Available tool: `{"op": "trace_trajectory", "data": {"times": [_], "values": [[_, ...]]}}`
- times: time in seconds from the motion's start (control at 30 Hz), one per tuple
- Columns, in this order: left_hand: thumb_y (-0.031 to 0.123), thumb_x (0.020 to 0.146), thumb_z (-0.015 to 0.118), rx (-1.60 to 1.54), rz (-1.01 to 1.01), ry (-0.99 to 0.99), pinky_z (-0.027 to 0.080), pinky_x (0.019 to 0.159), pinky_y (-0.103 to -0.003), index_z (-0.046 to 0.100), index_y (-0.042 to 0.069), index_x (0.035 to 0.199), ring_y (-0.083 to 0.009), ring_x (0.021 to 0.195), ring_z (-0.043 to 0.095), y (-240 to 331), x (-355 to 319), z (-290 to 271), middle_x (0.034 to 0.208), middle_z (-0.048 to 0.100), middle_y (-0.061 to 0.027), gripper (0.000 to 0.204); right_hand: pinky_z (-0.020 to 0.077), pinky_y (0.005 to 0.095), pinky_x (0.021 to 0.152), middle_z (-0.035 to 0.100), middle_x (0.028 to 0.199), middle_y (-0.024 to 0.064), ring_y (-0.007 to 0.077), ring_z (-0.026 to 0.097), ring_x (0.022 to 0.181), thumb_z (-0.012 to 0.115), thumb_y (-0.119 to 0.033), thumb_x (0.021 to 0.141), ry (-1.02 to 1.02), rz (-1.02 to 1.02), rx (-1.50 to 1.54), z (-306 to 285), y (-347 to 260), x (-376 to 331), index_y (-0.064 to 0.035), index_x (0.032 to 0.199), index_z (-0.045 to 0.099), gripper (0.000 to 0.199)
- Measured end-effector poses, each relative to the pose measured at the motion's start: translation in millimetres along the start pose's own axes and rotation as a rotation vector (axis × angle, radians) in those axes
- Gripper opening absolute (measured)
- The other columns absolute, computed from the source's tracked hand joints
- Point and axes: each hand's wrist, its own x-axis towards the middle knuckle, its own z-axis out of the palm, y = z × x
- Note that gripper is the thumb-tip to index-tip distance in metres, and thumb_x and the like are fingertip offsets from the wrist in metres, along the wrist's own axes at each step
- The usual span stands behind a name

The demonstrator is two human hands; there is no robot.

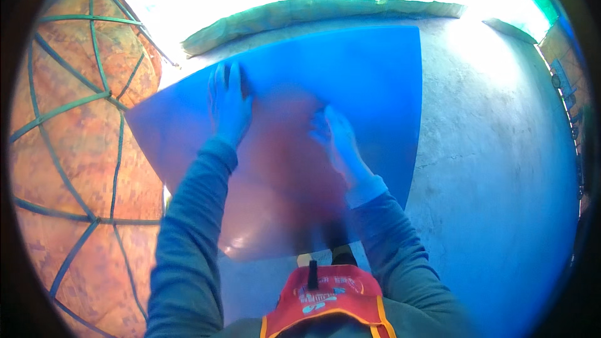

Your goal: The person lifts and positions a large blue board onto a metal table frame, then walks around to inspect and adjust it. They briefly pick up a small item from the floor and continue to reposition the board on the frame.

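Left hand (230,106) and right hand (345,147) over a broad blue sheet (375,62)

The glossy blue sheet spreads out ahead of the person, its corners pointed and a soft red reflection across its middle. The left hand lies toward its far left edge, fingers together and pointing away. The right hand is nearer the middle, well apart from the left, its fingers blurred. Dark long sleeves (199,213) cover both arms. Below is a red apron (328,288) with yellow trim; a shoe (343,255) shows just beyond it. Pale floor (494,131) lies to the right, an orange covering (69,169) crossed by bars (74,114) to the left, and glaring light beyond.
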Motion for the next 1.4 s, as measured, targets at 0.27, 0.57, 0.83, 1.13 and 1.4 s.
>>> {"op": "trace_trajectory", "data": {"times": [0.27,0.57,0.83,1.13,1.4], "values": [[0.015,0.094,0.077,-0.214,-0.483,-0.614,0.02,0.128,-0.061,0.019,0.003,0.169,-0.0505,0.161,0.012,13.5,-275.2,133.7,0.174,0.011,-0.0286,0.095,0.0449,0.0463,0.107,0.07,0.129,0.0207,0.0352,0.062,0.125,0.051,-0.057,0.108,0.803,-0.041,-1.342,-339.2,78.4,97.2,-0.0007,0.146,0.057,0.068],[0.031,0.102,0.056,0.024,-0.438,-0.601,0.014,0.129,-0.063,0.021,-0.006,0.165,-0.0533,0.16,0.012,27.1,-315.6,260.4,0.173,0.013,-0.0324,0.081,0.0493,0.0485,0.076,0.067,0.083,0.0179,0.0338,0.064,0.079,0.043,-0.064,0.109,0.639,0.057,-1.281,-391.0,148.3,145.4,-0.0035,0.092,0.064,0.066],[0.031,0.1,0.051,0.118,-0.392,-0.582,0.015,0.131,-0.06,0.025,-0.002,0.166,-0.045,0.162,0.016,-7.4,-241.3,315.4,0.173,0.02,-0.0262,0.078,0.0528,0.0527,0.079,0.071,0.088,0.0236,0.0448,0.07,0.086,0.051,-0.059,0.106,0.544,0.069,-1.413,-366.1,131.2,223.7,-0.0016,0.098,0.065,0.06],[0.03,0.097,0.055,0.104,-0.438,-0.629,0.015,0.131,-0.059,0.035,0.003,0.164,-0.0425,0.161,0.021,-49.8,-167.7,354.2,0.172,0.027,-0.0236,0.074,0.0533,0.0555,0.079,0.072,0.09,0.0273,0.0477,0.071,0.089,0.054,-0.06,0.104,0.553,0.136,-1.452,-352.5,128.6,283.9,0.0002,0.098,0.066,0.062],[0.03,0.096,0.056,0.039,-0.49,-0.671,0.014,0.131,-0.058,0.04,0.001,0.161,-0.0432,0.16,0.022,-75.2,-109.5,384.0,0.17,0.03,-0.0247,0.073,0.0531,0.0559,0.077,0.072,0.09,0.0265,0.0474,0.071,0.087,0.056,-0.056,0.105,0.506,0.137,-1.487,-344.5,126.6,348.0,0.0,0.095,0.066,0.057]]}}
